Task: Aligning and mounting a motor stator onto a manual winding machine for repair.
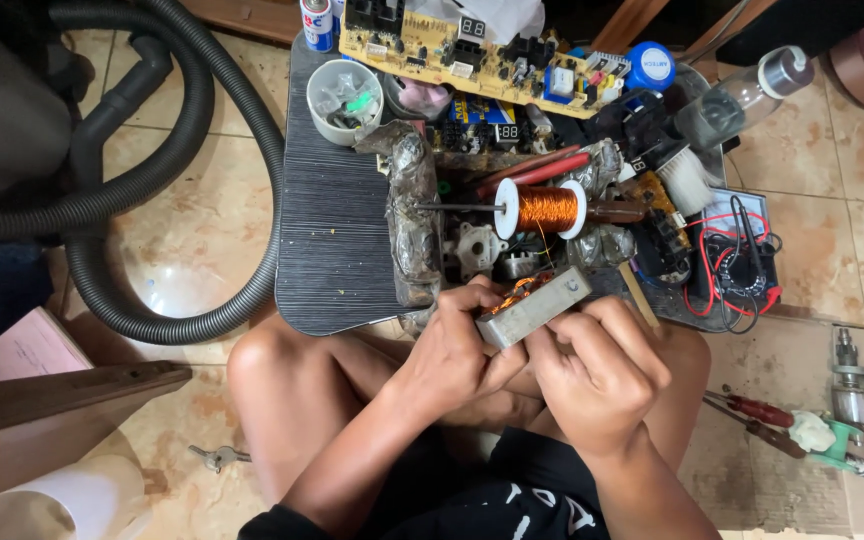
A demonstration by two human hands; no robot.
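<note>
Both hands hold a grey metal motor stator block with copper winding showing at its top, just above my knees. My left hand grips its left end from below. My right hand closes on its right side, fingers curled over the near edge. A thin copper wire runs up from the block to a white spool of copper wire, which rides on a thin rod across a tray of parts.
A low dark table carries a white cup of small parts, a yellow circuit board, a brush and a multimeter with red and black leads. A grey vacuum hose loops at left. Screwdrivers lie on cardboard at right; keys on the floor.
</note>
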